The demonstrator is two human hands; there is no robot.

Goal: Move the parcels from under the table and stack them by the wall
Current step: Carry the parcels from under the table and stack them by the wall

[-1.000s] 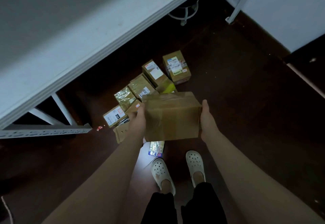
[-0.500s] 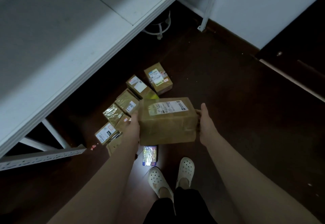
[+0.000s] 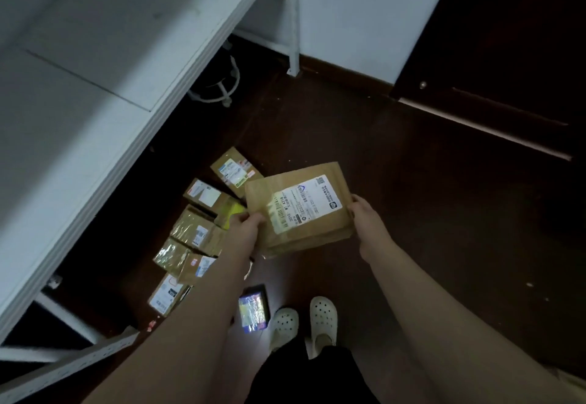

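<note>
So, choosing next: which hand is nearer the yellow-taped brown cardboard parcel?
Left. The left hand hovers beside the yellow-taped parcel; right hand holds the carried cardboard box's far side.

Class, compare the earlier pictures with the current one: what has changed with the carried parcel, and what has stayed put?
The carried parcel has been tilted, so its labelled top now faces the camera instead of its plain side. The left hand and right hand still grip its ends. The parcels on the floor have not moved.

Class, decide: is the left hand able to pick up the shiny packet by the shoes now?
Probably not: left hand and right hand both hold the box; the shiny packet lies uncovered.
</note>
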